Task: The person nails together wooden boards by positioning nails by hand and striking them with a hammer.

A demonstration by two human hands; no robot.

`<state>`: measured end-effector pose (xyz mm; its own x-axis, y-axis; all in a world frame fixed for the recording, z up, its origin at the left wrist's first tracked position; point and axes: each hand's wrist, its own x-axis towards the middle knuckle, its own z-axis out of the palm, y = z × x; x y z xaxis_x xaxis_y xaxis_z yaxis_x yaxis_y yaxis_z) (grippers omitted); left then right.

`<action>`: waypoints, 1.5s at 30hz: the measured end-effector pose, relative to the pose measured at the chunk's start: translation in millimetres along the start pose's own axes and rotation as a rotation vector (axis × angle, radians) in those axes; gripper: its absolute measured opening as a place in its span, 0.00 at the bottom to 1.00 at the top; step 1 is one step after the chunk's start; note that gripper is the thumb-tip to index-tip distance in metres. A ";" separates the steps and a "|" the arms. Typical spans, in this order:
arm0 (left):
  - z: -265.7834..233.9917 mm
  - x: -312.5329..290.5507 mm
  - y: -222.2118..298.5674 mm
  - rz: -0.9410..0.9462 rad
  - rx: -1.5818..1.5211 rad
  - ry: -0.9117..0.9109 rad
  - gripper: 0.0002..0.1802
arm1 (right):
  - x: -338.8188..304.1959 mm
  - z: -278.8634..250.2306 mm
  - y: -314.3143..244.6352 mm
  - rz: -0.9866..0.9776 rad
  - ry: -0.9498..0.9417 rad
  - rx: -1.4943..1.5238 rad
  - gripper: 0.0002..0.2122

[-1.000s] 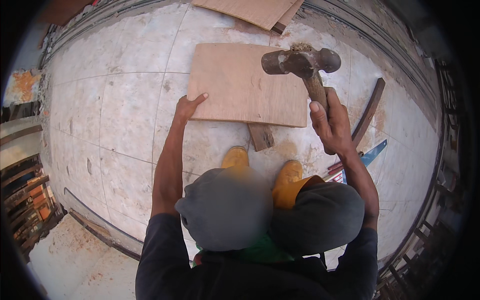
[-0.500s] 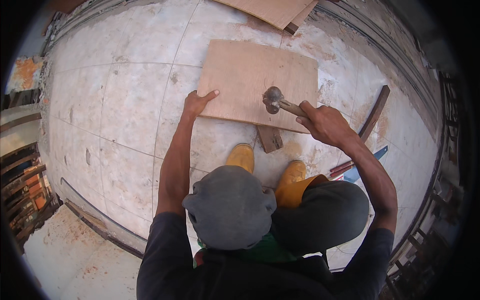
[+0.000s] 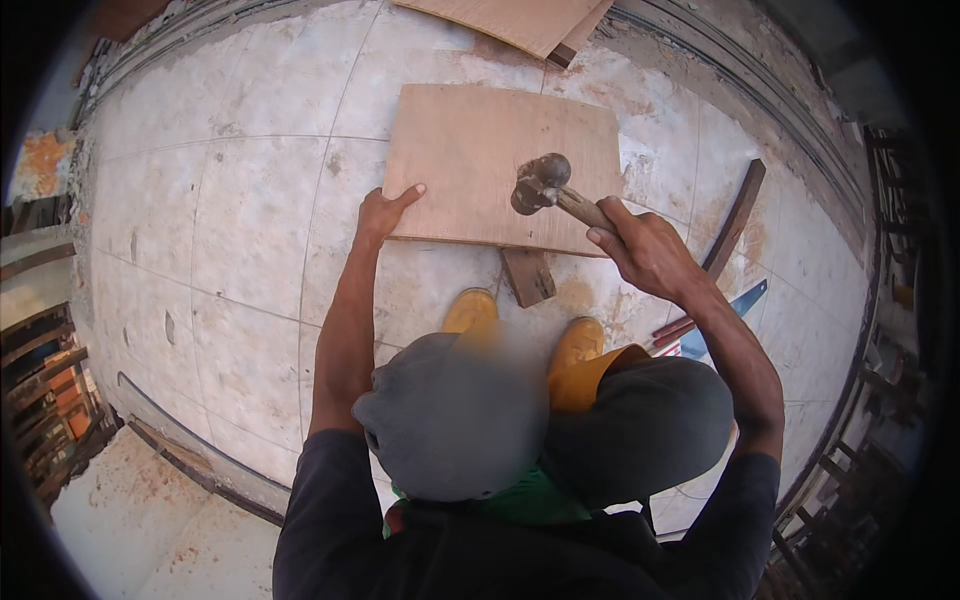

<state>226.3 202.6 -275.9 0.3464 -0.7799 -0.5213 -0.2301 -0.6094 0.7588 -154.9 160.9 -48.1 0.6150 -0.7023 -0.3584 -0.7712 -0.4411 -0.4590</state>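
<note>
A brown plywood board (image 3: 470, 160) lies flat on the pale panelled floor (image 3: 230, 220). My left hand (image 3: 385, 212) presses on the board's near left corner, fingers spread over its edge. My right hand (image 3: 645, 250) grips the wooden handle of a hammer (image 3: 545, 188), whose dark metal head sits low over the board near its front edge. A short wood batten (image 3: 527, 275) pokes out from under the board toward my yellow boots (image 3: 520, 330).
More plywood sheets (image 3: 520, 20) lie at the top. A dark timber strip (image 3: 735, 220) and a handsaw with a blue blade and red handle (image 3: 715, 320) lie at my right. The floor drops off at the left edge (image 3: 150, 400), and scaffolding rails (image 3: 870, 330) stand at right.
The hammer was raised high a second ago and has swung down onto the board. My left hand stays on the board's corner.
</note>
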 end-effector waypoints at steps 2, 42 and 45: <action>-0.5 -2.5 5.9 -0.042 -0.003 -0.037 0.48 | -3.9 -22.0 -17.2 0.046 0.093 0.093 0.13; -15.6 -12.9 -0.8 0.011 -0.065 -0.039 0.42 | -5.1 77.4 33.9 0.010 0.205 0.282 0.14; -15.4 -11.2 3.4 -0.001 -0.033 -0.020 0.41 | -9.7 75.5 23.3 0.079 0.412 0.460 0.14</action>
<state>235.6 211.5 -261.5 0.3286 -0.7819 -0.5298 -0.1992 -0.6057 0.7704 -166.5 199.6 -116.7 0.3740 -0.9215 -0.1045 -0.6055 -0.1572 -0.7801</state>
